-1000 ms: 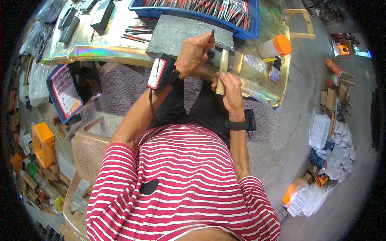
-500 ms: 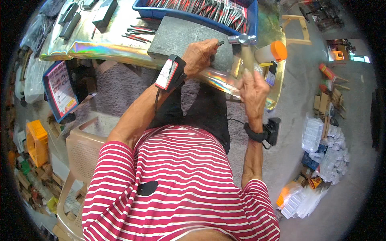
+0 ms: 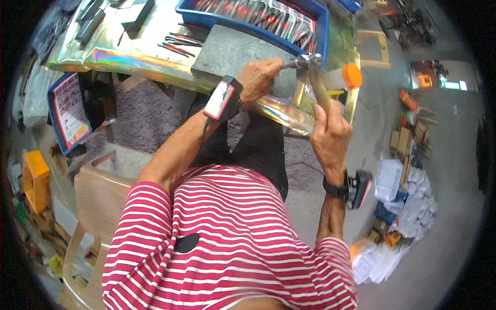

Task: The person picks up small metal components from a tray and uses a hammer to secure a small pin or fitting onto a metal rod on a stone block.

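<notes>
Over the right end of a grey stone slab (image 3: 227, 50), my left hand (image 3: 258, 78) is closed in a pinch. A small dark piece lies at its fingertips, mostly hidden and blurred, so its kind does not show. My right hand (image 3: 331, 135) grips the light wooden handle of a hammer (image 3: 319, 89). The metal hammer head is beside the left fingertips, above the slab's right edge; whether it touches the piece I cannot tell. Left of the slab lie several slim red and black pieces (image 3: 181, 42).
Behind the slab stands a blue tray (image 3: 243, 32) packed with slim red, black and silvery pieces. A jar with an orange lid (image 3: 352, 76) is on the table's right. Dark boxes (image 3: 137, 16) lie at the far left. A beige plastic chair (image 3: 103, 194) stands left of me.
The hammer head has come down and slightly left, nearer my left fingertips. My right hand has shifted a little nearer to me. The dark piece's tip, visible before, is now blurred.
</notes>
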Available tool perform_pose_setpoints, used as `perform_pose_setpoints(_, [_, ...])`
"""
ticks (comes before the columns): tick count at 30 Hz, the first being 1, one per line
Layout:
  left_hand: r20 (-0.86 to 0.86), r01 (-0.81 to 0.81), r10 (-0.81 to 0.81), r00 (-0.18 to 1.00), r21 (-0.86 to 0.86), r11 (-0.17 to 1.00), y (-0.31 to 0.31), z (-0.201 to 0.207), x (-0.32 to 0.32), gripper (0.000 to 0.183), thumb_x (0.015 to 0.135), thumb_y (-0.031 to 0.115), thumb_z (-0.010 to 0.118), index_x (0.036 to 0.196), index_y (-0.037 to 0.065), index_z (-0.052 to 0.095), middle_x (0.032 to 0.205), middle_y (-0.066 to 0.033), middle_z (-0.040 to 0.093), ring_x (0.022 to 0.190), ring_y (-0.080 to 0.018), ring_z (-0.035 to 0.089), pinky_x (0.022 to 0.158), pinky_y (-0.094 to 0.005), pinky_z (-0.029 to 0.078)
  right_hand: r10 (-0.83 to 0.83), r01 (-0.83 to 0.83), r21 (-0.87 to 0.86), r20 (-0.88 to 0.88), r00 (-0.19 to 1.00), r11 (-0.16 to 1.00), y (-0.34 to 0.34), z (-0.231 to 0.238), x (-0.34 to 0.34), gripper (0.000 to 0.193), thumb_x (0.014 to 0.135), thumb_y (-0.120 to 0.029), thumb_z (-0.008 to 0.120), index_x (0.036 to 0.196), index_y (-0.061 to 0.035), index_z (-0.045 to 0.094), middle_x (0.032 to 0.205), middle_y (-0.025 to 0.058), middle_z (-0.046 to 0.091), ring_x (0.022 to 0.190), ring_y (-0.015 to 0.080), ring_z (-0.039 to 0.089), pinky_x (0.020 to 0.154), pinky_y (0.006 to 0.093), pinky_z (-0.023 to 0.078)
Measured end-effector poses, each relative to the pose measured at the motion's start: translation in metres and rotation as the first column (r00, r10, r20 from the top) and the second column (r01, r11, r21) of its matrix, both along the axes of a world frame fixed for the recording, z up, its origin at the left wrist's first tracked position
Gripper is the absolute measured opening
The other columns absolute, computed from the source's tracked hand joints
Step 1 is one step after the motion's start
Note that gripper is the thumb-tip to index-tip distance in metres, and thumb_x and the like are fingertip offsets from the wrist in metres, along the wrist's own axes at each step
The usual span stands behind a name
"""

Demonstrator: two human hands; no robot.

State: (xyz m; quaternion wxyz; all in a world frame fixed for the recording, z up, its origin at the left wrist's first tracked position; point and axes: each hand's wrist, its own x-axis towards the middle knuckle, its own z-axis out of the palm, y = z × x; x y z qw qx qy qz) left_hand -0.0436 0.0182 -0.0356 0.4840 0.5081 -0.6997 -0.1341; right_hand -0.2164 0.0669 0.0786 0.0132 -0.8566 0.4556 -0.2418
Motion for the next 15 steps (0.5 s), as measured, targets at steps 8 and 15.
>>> perform_pose_setpoints(8, [0.028,-0.006,0.006,1.000,0.000,1.000,0.001,0.000,0.005,0.028,0.062,-0.004,0.053,0.087,0.005,0.043,0.080,-0.0118,0.055,0.074,-0.0326,0.055,0.059,-0.0369,0.046,-0.063,0.102,-0.052,0.500,0.864,0.993,0.017,0.044,0.014,0.013,0.081,-0.014,0.051,0.085,-0.0015,0.048,0.055,0.0173,0.049,0.047,0.0317,0.051,0.042,0.0368,0.038])
perform_pose_setpoints(15, [-0.017,0.021,-0.021,1.000,0.024,0.999,-0.004,-0.001,0.002,0.015,0.068,-0.002,0.049,0.080,0.004,0.044,0.071,-0.0122,0.053,0.066,-0.0322,0.055,0.054,-0.0363,0.043,-0.062,0.061,-0.101,-0.005,0.998,0.993,-0.003,-0.007,0.006,0.014,0.083,-0.014,0.048,0.084,0.0005,0.048,0.056,0.0087,0.046,0.046,0.0146,0.048,0.042,0.0293,0.036])
